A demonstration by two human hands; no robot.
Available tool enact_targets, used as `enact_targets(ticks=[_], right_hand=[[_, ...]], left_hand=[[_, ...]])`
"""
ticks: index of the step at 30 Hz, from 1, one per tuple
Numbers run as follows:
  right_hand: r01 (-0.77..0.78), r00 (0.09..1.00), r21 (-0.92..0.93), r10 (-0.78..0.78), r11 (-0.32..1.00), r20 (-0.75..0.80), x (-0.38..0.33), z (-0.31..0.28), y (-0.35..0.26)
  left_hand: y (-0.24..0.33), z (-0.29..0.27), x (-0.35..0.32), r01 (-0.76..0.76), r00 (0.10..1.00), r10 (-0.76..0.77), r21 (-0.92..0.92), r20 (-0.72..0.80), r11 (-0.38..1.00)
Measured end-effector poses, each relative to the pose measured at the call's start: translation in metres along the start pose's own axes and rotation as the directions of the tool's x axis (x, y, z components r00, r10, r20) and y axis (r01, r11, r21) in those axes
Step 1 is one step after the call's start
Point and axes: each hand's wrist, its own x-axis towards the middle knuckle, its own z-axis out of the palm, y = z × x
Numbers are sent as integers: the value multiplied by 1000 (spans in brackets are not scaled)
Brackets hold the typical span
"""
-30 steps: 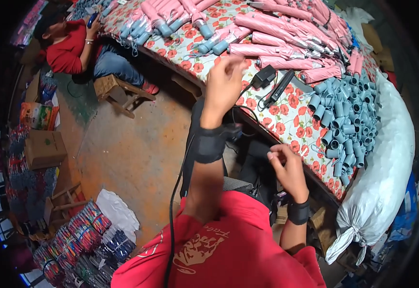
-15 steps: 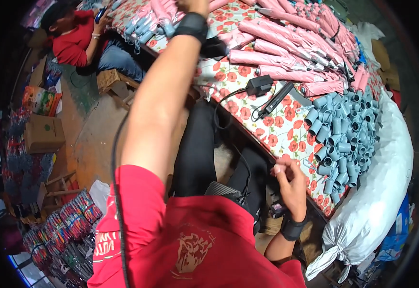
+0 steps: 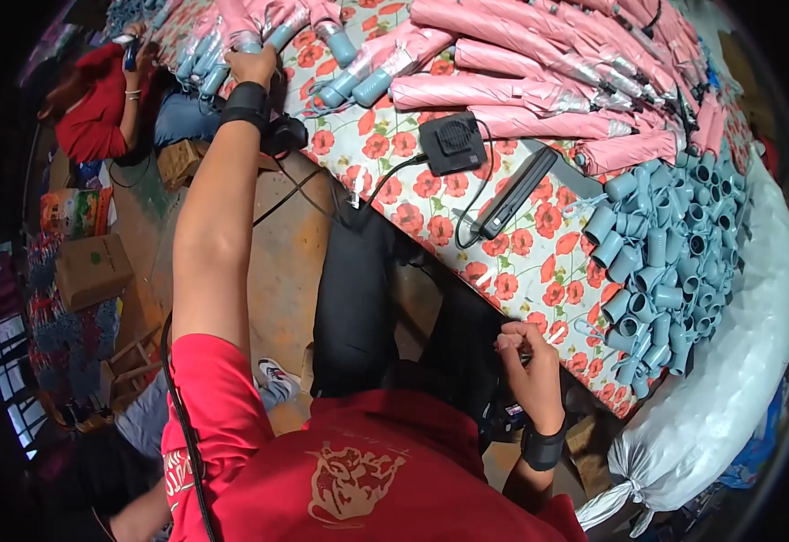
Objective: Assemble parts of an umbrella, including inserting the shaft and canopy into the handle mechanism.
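Note:
My left hand point(image 3: 252, 68), arm stretched to the far left of the table, has its fingers closed around the grey-blue handle end of a folded pink umbrella point(image 3: 248, 41). More pink umbrellas with such handles lie on either side of it. Two of them, with a grey-blue handle point(image 3: 373, 88) pointing toward me, rest to the right of that hand. My right hand point(image 3: 535, 375) stays by the table's near edge, thumb and fingers curled together; whatever they may hold is too small to make out. A heap of loose grey-blue handles point(image 3: 661, 253) lies beyond it.
A flowered cloth covers the table point(image 3: 431, 212). On it are a black box point(image 3: 453, 143) with a cable, a slim black device point(image 3: 519, 194) and piled pink umbrellas point(image 3: 503, 95). A long white sack point(image 3: 729, 379) flanks the right side. A co-worker in red point(image 3: 96, 104) sits far left.
My left hand has come from the table's far middle to the umbrellas at left. My right hand stays curled near the edge. Another person's leg and arm have appeared at lower left.

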Motion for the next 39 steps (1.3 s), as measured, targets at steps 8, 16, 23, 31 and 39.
enact_targets(ticks=[8,16,23,31,39], right_hand=[[75,996,-47,-77,996,-42,11,7,13],[115,992,-88,-118,989,-33,11,16,20],[135,988,-149,-144,980,-50,14,16,25],[77,997,-196,-81,978,-15,19,13,25],[151,984,-161,-164,975,-74,12,16,35]], left_hand=[[-8,4,-38,-100,982,118,-125,149,987],[14,-8,-72,-181,921,241,-212,306,960],[18,2,-84,-423,876,449,-165,174,891],[45,11,-101,-505,778,465,-19,423,863],[65,1,-127,-617,754,495,209,432,758]])
